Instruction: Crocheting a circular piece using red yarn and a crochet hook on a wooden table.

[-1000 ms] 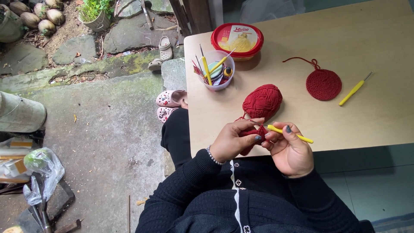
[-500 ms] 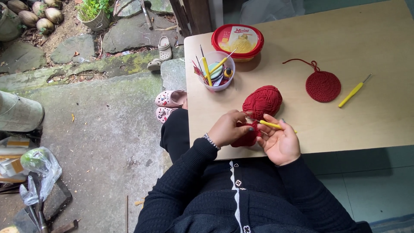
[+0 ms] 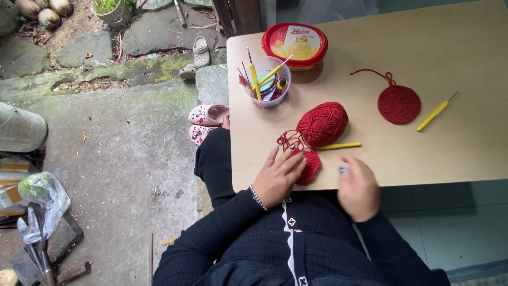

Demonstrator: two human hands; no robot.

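Red yarn is the thing to watch here: a small flat red crocheted piece (image 3: 309, 165) lies at the near edge of the pale wooden table (image 3: 465, 153), just in front of the round ball of red yarn (image 3: 322, 124), and a loose red strand joins the 2. The left hand (image 3: 279, 177) lies flat on the table with its fingers spread and stretched out, and its fingertips rest on the left side of the small red piece, so it presses the piece down and does not grip it. The right hand (image 3: 359, 186) is just to the right of that piece, near it but not touching it. It looks open and it holds nothing, though it is a bit blurred. A thin yellow crochet hook (image 3: 340, 145) lies on the table right beside the ball, on the ball's near side. Its long shape runs left to right, with 1 end tucked close to the ball and the other end pointing right. The hook is just beyond the right hand's fingertips, so the right hand is the nearer 1 to it. Both arms, in black sleeves, reach forward from the body to the table edge.
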